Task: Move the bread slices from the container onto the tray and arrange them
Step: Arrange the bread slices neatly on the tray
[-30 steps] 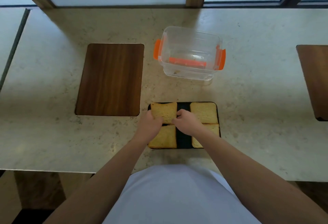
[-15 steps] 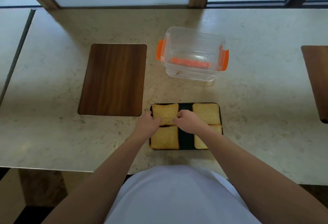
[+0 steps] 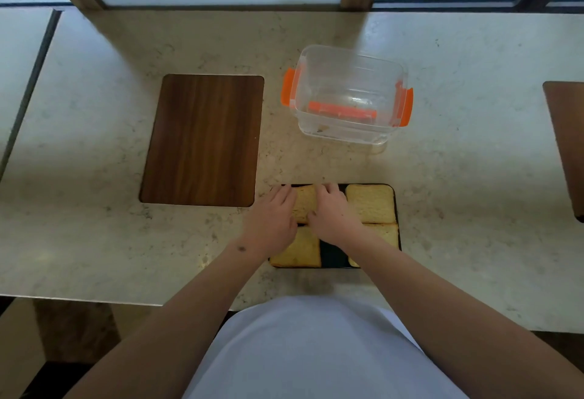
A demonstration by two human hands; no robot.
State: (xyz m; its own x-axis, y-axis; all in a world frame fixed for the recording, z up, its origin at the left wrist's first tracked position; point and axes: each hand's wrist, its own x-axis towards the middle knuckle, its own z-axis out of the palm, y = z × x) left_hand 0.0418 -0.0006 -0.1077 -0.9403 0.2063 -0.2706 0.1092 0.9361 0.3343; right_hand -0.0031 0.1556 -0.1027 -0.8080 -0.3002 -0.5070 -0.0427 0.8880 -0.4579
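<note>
A black tray (image 3: 335, 258) lies near the counter's front edge with several toasted bread slices on it. Both hands are on the far-left slice (image 3: 305, 204). My left hand (image 3: 271, 218) lies along its left edge and my right hand (image 3: 335, 213) along its right edge, fingers stretched forward, holding it between them. The far-right slice (image 3: 371, 204) lies flat and untouched. The near-left slice (image 3: 298, 251) is partly under my left wrist. My right forearm hides most of the near-right slice (image 3: 387, 235). The clear container (image 3: 344, 133) with orange clips stands behind the tray, holding only crumbs.
A dark wooden board (image 3: 202, 139) is set into the marble counter (image 3: 94, 224) left of the tray. Another wooden board (image 3: 568, 145) shows at the right edge. A window frame runs along the back. The counter's front edge is just below the tray.
Both hands have slid forward from the near corners of the far-left slice to lie along its sides. The slice has barely shifted.
</note>
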